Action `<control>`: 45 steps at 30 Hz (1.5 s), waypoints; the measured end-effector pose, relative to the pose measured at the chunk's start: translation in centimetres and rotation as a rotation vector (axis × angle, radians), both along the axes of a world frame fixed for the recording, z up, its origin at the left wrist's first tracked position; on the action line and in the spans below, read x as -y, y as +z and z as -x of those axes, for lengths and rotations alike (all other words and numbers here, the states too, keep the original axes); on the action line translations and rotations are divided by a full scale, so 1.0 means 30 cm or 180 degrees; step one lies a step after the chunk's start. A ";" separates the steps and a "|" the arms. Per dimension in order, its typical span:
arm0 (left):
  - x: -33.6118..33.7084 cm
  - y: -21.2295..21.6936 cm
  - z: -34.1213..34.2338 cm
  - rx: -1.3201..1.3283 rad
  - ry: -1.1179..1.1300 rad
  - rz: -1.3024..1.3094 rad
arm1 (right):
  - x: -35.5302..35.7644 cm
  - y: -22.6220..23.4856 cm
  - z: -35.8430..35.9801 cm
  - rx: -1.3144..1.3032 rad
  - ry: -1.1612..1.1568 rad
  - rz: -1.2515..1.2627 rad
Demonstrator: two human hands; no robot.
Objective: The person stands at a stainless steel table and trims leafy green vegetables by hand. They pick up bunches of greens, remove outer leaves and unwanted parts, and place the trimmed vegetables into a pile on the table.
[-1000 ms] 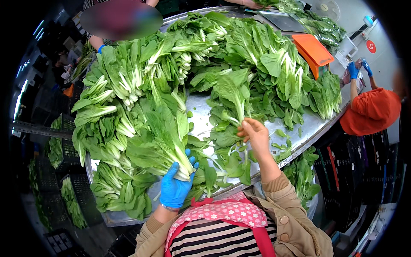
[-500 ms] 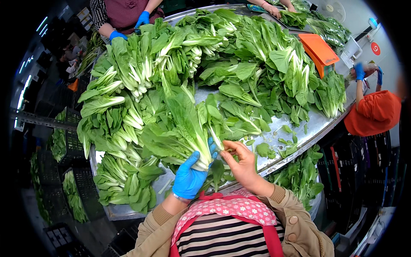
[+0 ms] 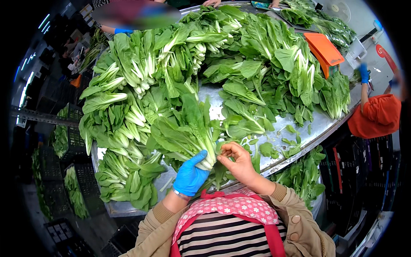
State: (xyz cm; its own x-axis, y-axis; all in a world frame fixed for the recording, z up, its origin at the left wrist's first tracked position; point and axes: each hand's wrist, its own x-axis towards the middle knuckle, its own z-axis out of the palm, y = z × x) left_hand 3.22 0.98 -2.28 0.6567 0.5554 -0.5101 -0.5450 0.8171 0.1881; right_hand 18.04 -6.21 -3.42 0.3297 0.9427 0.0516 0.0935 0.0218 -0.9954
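A bunch of leafy bok choy (image 3: 188, 132) stands tilted over the table's near edge, its pale stalk ends low and its leaves pointing away from me. My left hand (image 3: 191, 176), in a blue glove, is wrapped round the stalk ends. Bare and close on the right, my right hand (image 3: 237, 162) has its thumb and fingers drawn together beside the outer stalk. A bit of green shows by its fingertips, but what they pinch I cannot make out. Loose leaves hang below the bunch, between my hands.
Heaped bok choy (image 3: 128, 73) curves round the metal table (image 3: 282, 128), with leaf scraps (image 3: 268, 150) near my right hand. An orange scale (image 3: 324, 49) stands far right. Crates (image 3: 90, 188) stand at left. Co-workers are across the table, and one in orange-red (image 3: 376, 115) is at right.
The white-stemmed leaf my right fingers were pulling from the bunch no longer shows there. My left hand still grips the bunch. The co-worker at right has moved an arm.
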 end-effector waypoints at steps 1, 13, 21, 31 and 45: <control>-0.001 -0.012 0.003 -0.0057 -0.0015 -0.0009 | -0.002 0.012 -0.001 -0.0408 0.0054 0.0194; -0.002 0.038 0.007 -0.0045 -0.0046 -0.0441 | -0.010 0.056 -0.020 -0.2634 0.0157 0.0970; 0.020 0.063 0.013 -0.0446 -0.0393 -0.0733 | -0.099 0.072 -0.054 -0.0275 -0.0302 -0.0011; -0.009 0.021 0.038 -0.0059 0.0238 -0.0364 | -0.047 0.105 -0.043 -0.2025 -0.0589 0.0093; 0.016 0.112 0.029 -0.0254 -0.0084 -0.1145 | -0.022 0.145 -0.026 0.1516 0.0957 -0.0428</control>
